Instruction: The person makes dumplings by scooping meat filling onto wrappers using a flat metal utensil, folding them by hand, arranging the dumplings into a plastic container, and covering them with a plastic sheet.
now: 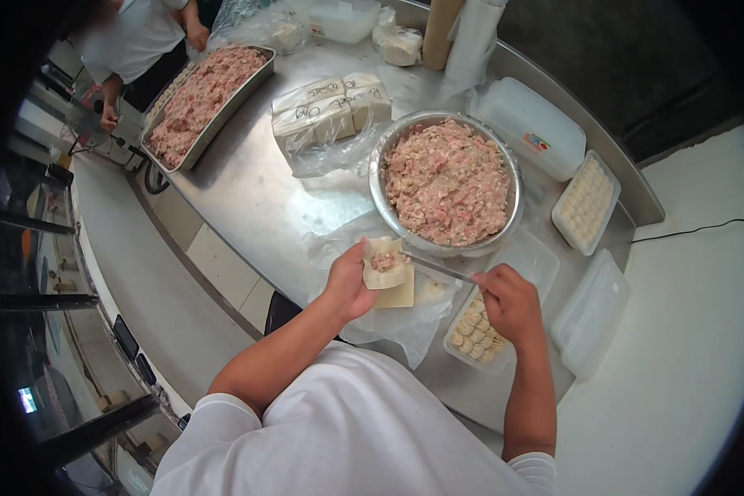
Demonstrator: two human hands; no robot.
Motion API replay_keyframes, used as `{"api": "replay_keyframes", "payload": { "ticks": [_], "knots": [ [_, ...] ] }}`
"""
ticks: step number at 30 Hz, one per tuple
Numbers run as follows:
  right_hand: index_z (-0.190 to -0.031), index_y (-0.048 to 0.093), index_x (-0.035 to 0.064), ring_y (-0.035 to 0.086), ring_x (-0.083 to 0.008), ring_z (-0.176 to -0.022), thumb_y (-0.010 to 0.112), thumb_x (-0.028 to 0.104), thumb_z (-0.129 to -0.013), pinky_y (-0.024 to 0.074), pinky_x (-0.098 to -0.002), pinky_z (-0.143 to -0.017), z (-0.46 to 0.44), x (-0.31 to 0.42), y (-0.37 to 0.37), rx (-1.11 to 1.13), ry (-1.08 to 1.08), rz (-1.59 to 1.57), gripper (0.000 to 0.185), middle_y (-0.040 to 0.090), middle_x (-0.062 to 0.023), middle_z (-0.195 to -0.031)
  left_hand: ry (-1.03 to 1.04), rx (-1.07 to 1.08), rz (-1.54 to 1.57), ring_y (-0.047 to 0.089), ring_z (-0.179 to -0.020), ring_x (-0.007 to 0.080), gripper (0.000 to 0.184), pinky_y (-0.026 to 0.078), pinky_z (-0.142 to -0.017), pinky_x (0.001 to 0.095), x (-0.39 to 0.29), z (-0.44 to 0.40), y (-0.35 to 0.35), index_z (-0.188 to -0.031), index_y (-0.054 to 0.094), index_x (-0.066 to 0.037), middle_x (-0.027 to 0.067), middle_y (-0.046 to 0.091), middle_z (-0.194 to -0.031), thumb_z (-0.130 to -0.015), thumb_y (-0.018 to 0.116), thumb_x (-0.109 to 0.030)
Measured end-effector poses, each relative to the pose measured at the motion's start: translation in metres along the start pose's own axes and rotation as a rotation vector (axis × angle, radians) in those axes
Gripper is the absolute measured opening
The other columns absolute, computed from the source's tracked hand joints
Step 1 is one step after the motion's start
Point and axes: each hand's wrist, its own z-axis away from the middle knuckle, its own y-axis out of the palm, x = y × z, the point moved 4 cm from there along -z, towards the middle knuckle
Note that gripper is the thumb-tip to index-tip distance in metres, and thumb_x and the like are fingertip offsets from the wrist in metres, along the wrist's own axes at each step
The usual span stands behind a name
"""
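My left hand (351, 283) holds a pale square wrapper (380, 279) with a small lump of meat filling (383, 262) on it. My right hand (509, 302) grips the end of a thin metal utensil (442, 268), whose other end reaches to the wrapper's edge by the filling. Below the held wrapper lies a stack of wrappers (398, 297) on a plastic sheet (417, 332). Just beyond both hands stands a round metal bowl (514, 207) heaped with minced meat (448, 182). Under my right forearm is a plastic box of filled dumplings (476, 335).
Wrapped packs (322, 112) lie left of the bowl. A long tray (192, 149) of minced meat is at the far left, near another person (136, 41). At right are a lidded container (529, 124), a dumpling box (587, 202) and a clear lid (593, 314).
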Motion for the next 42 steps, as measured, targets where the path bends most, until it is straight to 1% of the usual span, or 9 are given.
{"api": "replay_keyframes", "payload": {
  "ticks": [9,11,15,20,23,29,31,36,42],
  "knots": [
    [-0.104,0.075,0.0101,0.063,-0.0272,-0.076,0.068,-0.001,-0.081,0.0520,-0.0390,-0.065,0.022,0.023,0.050,-0.087,0.013,0.041,0.027,0.060,-0.0094,-0.087,0.141,0.067,-0.079,0.061,-0.117,0.0329,0.043,0.045,-0.110,0.0474,-0.008,0.000,0.010,-0.130,0.051,0.001,0.0178,0.062,-0.124,-0.110,0.035,-0.033],
    [-0.105,0.074,0.0092,0.063,-0.0273,-0.075,0.068,-0.001,-0.081,0.0518,-0.0388,-0.065,0.020,0.028,0.032,-0.138,0.028,-0.033,0.027,0.060,-0.0095,-0.087,0.091,0.432,0.022,0.062,-0.115,0.0301,0.041,0.047,-0.108,0.0441,-0.015,0.022,0.037,-0.129,0.053,0.000,0.0157,0.064,-0.121,-0.110,0.037,-0.032],
    [-0.104,0.074,0.0068,0.063,-0.0272,-0.074,0.067,-0.002,-0.081,0.0516,-0.0382,-0.064,0.021,0.039,0.007,-0.227,0.103,-0.218,0.025,0.060,-0.0099,-0.085,0.122,0.498,-0.027,0.061,-0.118,0.0273,0.033,0.047,-0.107,0.0406,-0.017,0.020,0.045,-0.132,0.054,-0.002,0.0129,0.064,-0.125,-0.103,0.053,-0.019],
    [-0.104,0.074,0.0061,0.064,-0.0272,-0.075,0.066,-0.001,-0.082,0.0521,-0.0371,-0.066,0.030,0.043,0.014,-0.130,0.105,-0.158,0.024,0.062,-0.0100,-0.086,0.686,0.239,-1.321,0.067,-0.110,0.0258,0.038,0.052,-0.092,0.0349,-0.017,0.028,0.052,-0.120,0.059,-0.005,0.0126,0.069,-0.113,-0.084,0.068,0.003],
    [-0.104,0.074,0.0054,0.064,-0.0279,-0.075,0.065,-0.001,-0.083,0.0521,-0.0364,-0.067,0.031,0.041,0.005,-0.033,0.108,-0.058,0.024,0.063,-0.0099,-0.086,0.583,0.242,-1.623,0.068,-0.105,0.0252,0.033,0.053,-0.088,0.0359,-0.015,0.031,0.061,-0.112,0.059,-0.003,0.0143,0.068,-0.109,-0.083,0.073,-0.003],
    [-0.100,0.073,0.0063,0.065,-0.0289,-0.077,0.068,0.003,-0.082,0.0522,-0.0377,-0.068,0.055,0.025,-0.032,-0.048,0.213,-0.057,0.019,0.063,-0.0094,-0.086,0.864,0.377,-1.622,0.070,-0.086,0.0228,0.028,0.055,-0.077,0.0353,0.010,0.012,0.054,-0.102,0.062,-0.002,0.0116,0.068,-0.093,-0.082,0.080,-0.011],
    [-0.098,0.072,0.0064,0.065,-0.0287,-0.078,0.070,0.007,-0.081,0.0521,-0.0379,-0.068,0.062,0.018,-0.034,-0.117,0.275,-0.088,0.017,0.063,-0.0092,-0.086,0.674,0.328,-1.477,0.069,-0.082,0.0186,0.024,0.055,-0.072,0.0339,0.014,0.013,0.069,-0.101,0.063,-0.002,0.0104,0.066,-0.088,-0.086,0.078,-0.012],
    [-0.103,0.068,0.0014,0.065,-0.0162,-0.074,0.074,0.019,-0.092,0.0510,-0.0323,-0.065,0.096,-0.007,0.045,-0.184,0.624,-0.715,0.022,0.064,-0.0020,-0.085,0.380,0.479,-0.911,0.066,-0.079,0.0115,0.030,0.056,-0.069,0.0296,0.055,0.008,0.079,-0.093,0.062,0.000,0.0063,0.064,-0.081,-0.104,0.061,-0.027],
    [-0.112,0.059,0.0102,0.043,-0.0032,-0.052,0.065,0.023,-0.099,0.0309,-0.0200,-0.044,0.098,0.005,0.086,-0.671,0.712,-1.706,0.019,0.057,0.0042,-0.074,0.298,0.728,-1.093,0.065,-0.102,0.0224,0.031,0.053,-0.089,0.0350,0.130,0.013,0.098,-0.118,0.065,-0.001,0.0123,0.064,-0.115,-0.104,0.058,-0.027]
  ]
}}
